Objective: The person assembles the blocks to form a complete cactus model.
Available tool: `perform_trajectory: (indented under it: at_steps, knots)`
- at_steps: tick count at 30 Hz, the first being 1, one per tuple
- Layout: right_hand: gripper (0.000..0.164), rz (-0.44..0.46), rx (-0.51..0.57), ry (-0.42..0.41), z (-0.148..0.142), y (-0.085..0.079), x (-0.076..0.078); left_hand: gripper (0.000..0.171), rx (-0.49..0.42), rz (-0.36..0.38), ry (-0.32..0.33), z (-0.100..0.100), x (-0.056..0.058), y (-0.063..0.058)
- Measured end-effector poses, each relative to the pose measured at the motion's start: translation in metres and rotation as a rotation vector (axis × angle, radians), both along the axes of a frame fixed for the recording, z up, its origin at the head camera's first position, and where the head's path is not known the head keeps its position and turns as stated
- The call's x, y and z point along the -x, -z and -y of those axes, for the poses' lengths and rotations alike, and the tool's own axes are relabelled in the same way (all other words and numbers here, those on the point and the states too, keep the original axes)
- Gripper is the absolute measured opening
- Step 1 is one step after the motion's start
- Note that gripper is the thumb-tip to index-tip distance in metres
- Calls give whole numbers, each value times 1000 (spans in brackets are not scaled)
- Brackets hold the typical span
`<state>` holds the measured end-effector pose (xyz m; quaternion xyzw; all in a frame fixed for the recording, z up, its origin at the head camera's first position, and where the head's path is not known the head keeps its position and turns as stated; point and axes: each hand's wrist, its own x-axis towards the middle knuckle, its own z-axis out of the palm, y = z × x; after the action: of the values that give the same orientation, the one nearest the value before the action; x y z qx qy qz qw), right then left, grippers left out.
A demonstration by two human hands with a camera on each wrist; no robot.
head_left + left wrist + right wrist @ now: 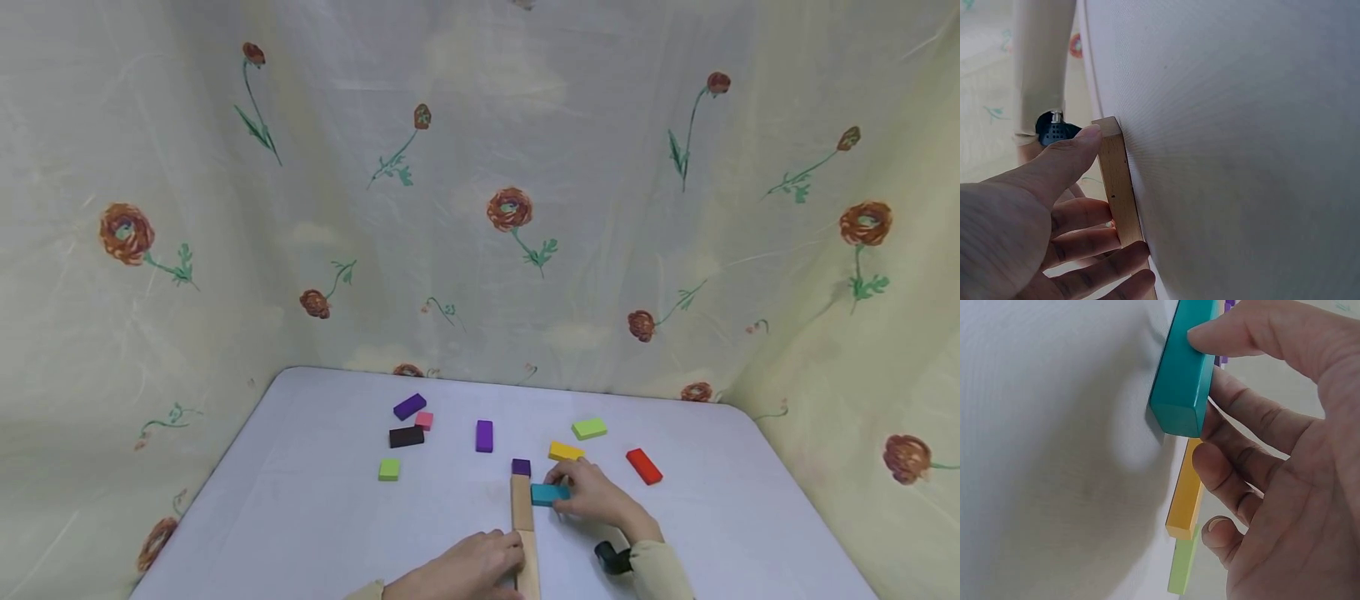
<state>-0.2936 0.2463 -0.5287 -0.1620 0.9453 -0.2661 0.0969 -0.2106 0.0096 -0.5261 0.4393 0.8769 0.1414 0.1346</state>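
Note:
In the head view two plain wooden blocks lie end to end in a line, the far one and the near one. A small dark purple block sits at the line's far end. My left hand holds the near wooden block, its thumb at one end and its fingers along the side. My right hand pinches a teal block between thumb and fingers; this block lies crosswise beside the far wooden block's right side. Whether those two touch is hard to tell.
Beyond the right hand lie a yellow block, a light green block and a red block. Farther left are purple blocks, a black block, a pink cube and a green block. Flowered cloth surrounds the white table.

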Motion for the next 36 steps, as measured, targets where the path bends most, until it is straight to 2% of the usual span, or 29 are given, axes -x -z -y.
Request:
perform_trajectory:
  at_steps: [9,15,19,28,36]
  knots:
    - [25,12,5,0,1,2,0,39,6,-17,0,0,0,1]
    - [28,4,7,22,0,0,0,38,2,-3,-2,0,0,1]
    - [34,-37,0,65,-4,-2,-1,37,10,-12,2,-1,1,1]
    - [40,-87,46,231,-20,-11,-2,41,0,33,-24,-1,0,2]
    - [47,-182,92,279,-54,-20,0,43,-33,4,-10,0,-1,2]
